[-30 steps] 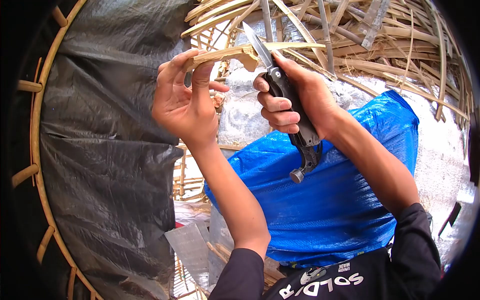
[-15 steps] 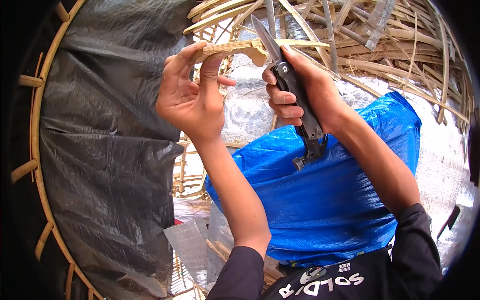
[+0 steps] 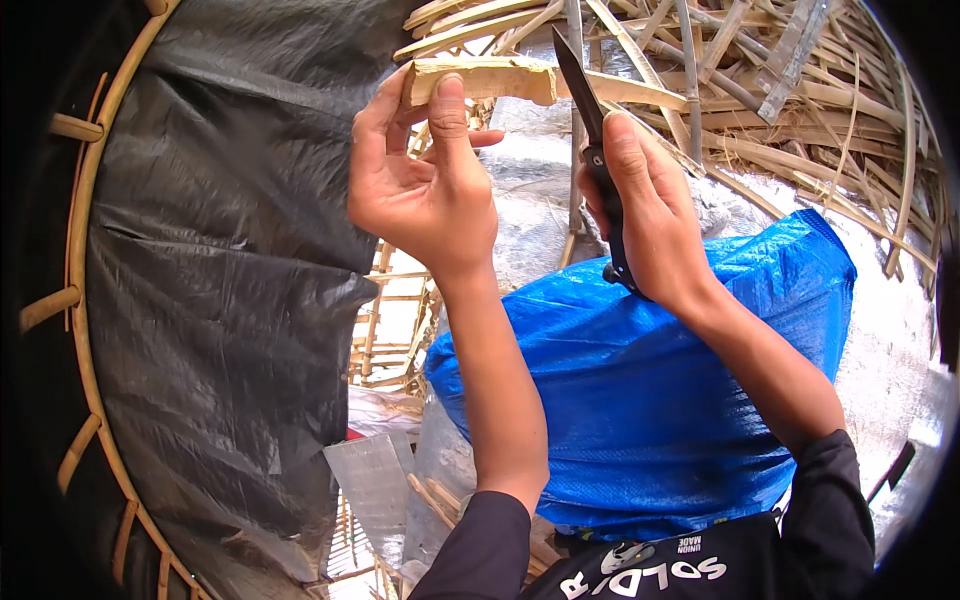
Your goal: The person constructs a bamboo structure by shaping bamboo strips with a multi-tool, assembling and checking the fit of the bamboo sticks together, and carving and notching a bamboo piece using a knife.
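My left hand (image 3: 435,185) pinches the near end of a pale piece of split bamboo or wood (image 3: 500,80) between thumb and fingers. The piece lies roughly level and has a rough, notched lower edge. A thin strip (image 3: 630,90) extends to its right, behind the knife. My right hand (image 3: 650,205) is wrapped round the black handle of a folding knife (image 3: 578,85), thumb high on the handle. Its dark blade points up and slightly left, by the right end of the piece. Whether the blade touches the wood I cannot tell.
A blue plastic sheet (image 3: 660,400) covers my lap. Split bamboo strips (image 3: 790,100) are heaped at the upper right. Black sheeting (image 3: 230,260) hangs at the left beside a curved bamboo frame (image 3: 82,250). A flat grey piece (image 3: 368,490) lies at the lower left of my lap.
Both hands have moved up and right in view. The knife has turned so its blade looks dark and the handle's lower end is less visible. More of the wood's broad face shows.
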A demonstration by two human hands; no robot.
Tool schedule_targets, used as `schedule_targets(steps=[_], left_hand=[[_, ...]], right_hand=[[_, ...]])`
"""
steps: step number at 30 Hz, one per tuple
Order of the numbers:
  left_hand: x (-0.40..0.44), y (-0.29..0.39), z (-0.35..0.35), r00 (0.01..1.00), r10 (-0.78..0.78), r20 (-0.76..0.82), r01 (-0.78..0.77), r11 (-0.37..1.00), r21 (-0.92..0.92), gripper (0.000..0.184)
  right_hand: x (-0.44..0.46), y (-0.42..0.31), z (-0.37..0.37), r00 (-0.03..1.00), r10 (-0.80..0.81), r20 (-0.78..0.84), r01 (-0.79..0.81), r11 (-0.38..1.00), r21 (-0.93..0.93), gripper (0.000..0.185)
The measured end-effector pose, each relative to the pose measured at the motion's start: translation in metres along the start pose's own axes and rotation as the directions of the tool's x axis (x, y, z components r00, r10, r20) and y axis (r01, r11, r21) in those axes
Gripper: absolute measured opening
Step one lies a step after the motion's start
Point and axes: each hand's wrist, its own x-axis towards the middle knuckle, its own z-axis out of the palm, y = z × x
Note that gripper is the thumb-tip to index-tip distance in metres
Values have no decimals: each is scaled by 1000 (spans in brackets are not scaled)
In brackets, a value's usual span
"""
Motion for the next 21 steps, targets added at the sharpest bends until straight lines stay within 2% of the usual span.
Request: schedule_targets(steps=[4,7,9,16,19,21], left_hand=[[2,4,2,999,-28,-39,28,1000,6,23],[2,7,3,999,-32,-17,32,999,-9,23],[2,9,2,999,-35,17,35,999,7,24],[3,5,-3,989,-131,71,131,991,8,23],[4,8,-3,987,-150,66,151,988,-15,21],[4,10,-4,975,-188,117,189,982,7,20]], right_hand=[[0,1,1,999,50,-17,-50,999,15,46],[0,2,2,1000,16,-24,-17,999,-31,47],[1,3,1,997,79,-10,-79,997,-23,47],[5,10,-2,991,134,-12,-133,991,28,46],[4,10,-2,990,142,-9,-142,990,-14,46],[4,11,-1,994,111,9,-111,992,-59,45]])
